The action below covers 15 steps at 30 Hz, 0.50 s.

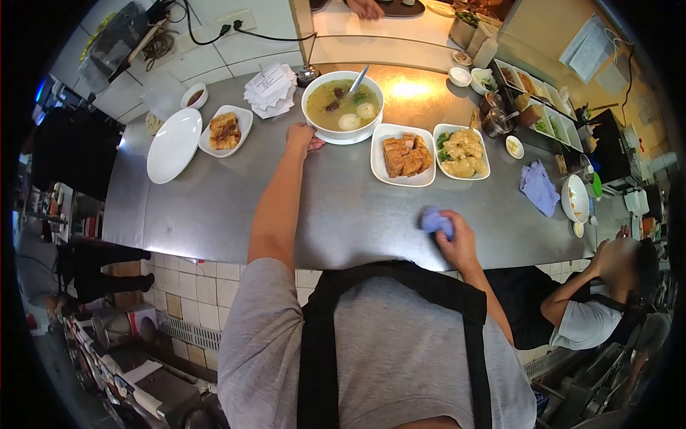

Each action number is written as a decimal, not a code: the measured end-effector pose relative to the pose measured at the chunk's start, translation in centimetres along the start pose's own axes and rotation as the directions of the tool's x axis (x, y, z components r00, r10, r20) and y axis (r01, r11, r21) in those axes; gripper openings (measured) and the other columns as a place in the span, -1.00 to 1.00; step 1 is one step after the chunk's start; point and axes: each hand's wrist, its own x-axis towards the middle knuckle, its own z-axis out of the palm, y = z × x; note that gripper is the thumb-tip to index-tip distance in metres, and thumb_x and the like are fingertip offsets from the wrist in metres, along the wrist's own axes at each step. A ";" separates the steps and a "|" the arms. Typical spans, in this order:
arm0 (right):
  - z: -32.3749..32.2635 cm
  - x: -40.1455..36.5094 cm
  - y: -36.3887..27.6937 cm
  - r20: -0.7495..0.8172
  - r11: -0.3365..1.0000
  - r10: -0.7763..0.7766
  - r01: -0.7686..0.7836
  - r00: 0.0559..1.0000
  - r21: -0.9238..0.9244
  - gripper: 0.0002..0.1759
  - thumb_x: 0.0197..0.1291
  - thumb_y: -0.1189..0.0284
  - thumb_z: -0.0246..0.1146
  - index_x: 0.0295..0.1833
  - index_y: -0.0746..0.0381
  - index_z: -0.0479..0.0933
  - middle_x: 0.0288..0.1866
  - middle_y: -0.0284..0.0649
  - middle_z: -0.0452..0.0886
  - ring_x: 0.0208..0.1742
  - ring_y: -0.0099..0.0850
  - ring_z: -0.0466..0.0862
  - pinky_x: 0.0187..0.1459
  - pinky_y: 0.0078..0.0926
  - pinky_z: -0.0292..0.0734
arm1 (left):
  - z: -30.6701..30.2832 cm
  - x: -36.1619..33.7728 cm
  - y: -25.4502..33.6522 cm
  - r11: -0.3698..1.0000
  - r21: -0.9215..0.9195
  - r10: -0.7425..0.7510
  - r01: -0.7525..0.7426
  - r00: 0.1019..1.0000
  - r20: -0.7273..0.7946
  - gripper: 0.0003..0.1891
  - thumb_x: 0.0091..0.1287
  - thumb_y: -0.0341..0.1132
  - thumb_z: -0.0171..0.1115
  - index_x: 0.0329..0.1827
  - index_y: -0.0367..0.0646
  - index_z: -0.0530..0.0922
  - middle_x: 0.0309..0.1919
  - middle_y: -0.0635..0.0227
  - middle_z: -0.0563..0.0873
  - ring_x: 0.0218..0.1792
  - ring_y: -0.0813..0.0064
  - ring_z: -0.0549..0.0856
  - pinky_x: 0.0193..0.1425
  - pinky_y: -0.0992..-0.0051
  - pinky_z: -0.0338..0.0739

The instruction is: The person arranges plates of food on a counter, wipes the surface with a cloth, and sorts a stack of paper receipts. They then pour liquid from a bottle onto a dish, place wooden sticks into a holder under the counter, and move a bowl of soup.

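Observation:
My left hand [304, 138] is closed at the near left rim of a white plate [349, 137], its fingers partly hidden beneath it. On that plate stands a large white bowl of soup [336, 104] with pale round dumplings, dark pieces and a spoon [359, 79] leaning in it. Over the counter's front part, my right hand [459, 239] grips a bunched purple-blue cloth [436, 221], slightly blurred. Between the hands and farther back are a square dish of cut crispy golden-brown pieces [406, 156] and a dish of greens under yellow sauce [462, 153].
The steel counter [343, 214] also carries an oval plate [174, 146], a small fried-food dish [225, 133], paper slips [271, 89] and a second cloth [539, 188]. Condiment trays [547, 125] line the right side. A co-worker [589, 311] is at the right; another person's hand [366, 8] shows behind.

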 end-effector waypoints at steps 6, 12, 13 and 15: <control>9.3 5.0 -5.9 0.402 0.575 0.100 -0.383 0.910 0.723 -0.60 0.20 0.42 0.26 0.13 0.25 0.39 -0.02 -0.12 0.58 -0.05 -0.32 0.63 -0.03 -0.45 0.52 | -4.4 -5.1 -2.9 0.999 -0.047 0.021 -0.023 0.999 -0.035 -0.80 0.28 -0.46 0.13 -0.11 -0.42 0.49 -0.42 0.09 0.71 -0.51 0.35 0.74 -0.49 0.48 0.67; 14.0 10.2 -11.6 0.623 -0.123 0.169 -0.611 0.763 0.782 -0.63 0.29 0.41 0.19 0.14 0.29 0.32 -0.02 -0.09 0.57 -0.16 -0.32 0.67 -0.21 -0.34 0.67 | -6.7 -10.2 -5.0 0.995 -0.096 0.012 -0.024 0.993 -0.122 -0.81 0.32 -0.47 0.10 -0.09 -0.43 0.48 -0.44 0.11 0.70 -0.51 0.36 0.74 -0.49 0.51 0.67; 14.8 10.5 -11.8 0.617 -0.154 0.188 -0.598 0.764 0.787 -0.67 0.29 0.45 0.16 0.11 0.30 0.32 -0.04 -0.06 0.58 -0.20 -0.30 0.69 -0.28 -0.32 0.68 | -7.0 -10.9 -5.2 0.994 -0.100 0.017 -0.032 0.990 -0.141 -0.81 0.32 -0.48 0.10 -0.09 -0.43 0.47 -0.44 0.11 0.70 -0.51 0.36 0.74 -0.49 0.52 0.67; 15.2 10.1 -12.4 0.652 -0.154 0.096 -0.636 0.752 0.756 -0.68 0.28 0.47 0.17 0.10 0.29 0.33 -0.06 -0.07 0.58 -0.20 -0.31 0.69 -0.26 -0.33 0.68 | -7.6 -11.8 -5.9 0.991 -0.126 0.036 -0.055 0.988 -0.152 -0.82 0.32 -0.48 0.09 -0.09 -0.43 0.47 -0.43 0.09 0.70 -0.51 0.35 0.74 -0.50 0.52 0.67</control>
